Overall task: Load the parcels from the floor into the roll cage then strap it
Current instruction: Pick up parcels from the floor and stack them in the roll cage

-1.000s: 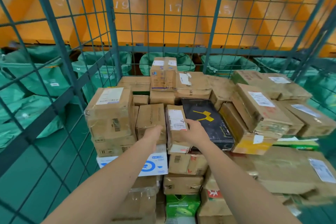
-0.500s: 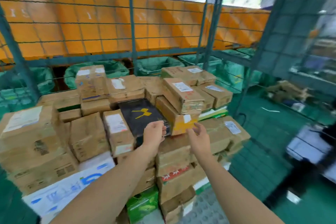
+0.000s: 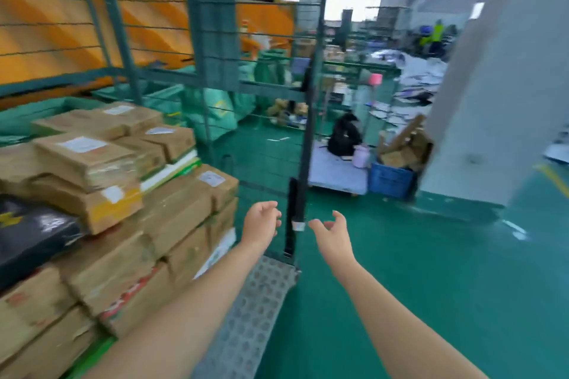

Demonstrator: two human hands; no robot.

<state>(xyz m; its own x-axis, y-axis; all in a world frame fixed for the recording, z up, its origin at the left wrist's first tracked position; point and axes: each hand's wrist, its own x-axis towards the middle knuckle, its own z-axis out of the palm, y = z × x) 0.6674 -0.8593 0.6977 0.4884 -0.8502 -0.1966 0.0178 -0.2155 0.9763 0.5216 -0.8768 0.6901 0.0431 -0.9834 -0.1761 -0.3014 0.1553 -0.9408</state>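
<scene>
Both bare hands reach forward toward a black strap (image 3: 295,212) that hangs down the corner post (image 3: 311,120) of the green wire roll cage (image 3: 212,40). The left hand (image 3: 261,222) is open with its fingers loosely curled, just to the left of the strap and not touching it. The right hand (image 3: 332,232) is also open, fingers spread and pointing toward the strap from the right side, with a small gap between its fingertips and the strap. Neither hand holds anything. The strap has a pale band across it at about the height of the hands, and its lower end hangs near the perforated metal floor plate (image 3: 261,295) of the cage. Inside the cage, to the left of the arms, parcels (image 3: 172,212) of brown cardboard are stacked in several layers; many carry white labels, and a black wrapped package (image 3: 27,234) lies among them at the far left. Behind the stack, green sacks (image 3: 212,108) sit beyond the wire, with an orange wall (image 3: 46,28) above them. The green floor (image 3: 431,271) stretches to the right, where a white pillar (image 3: 492,86) stands beside a blue crate (image 3: 390,178). The picture is blurred, so finer details cannot be told.
</scene>
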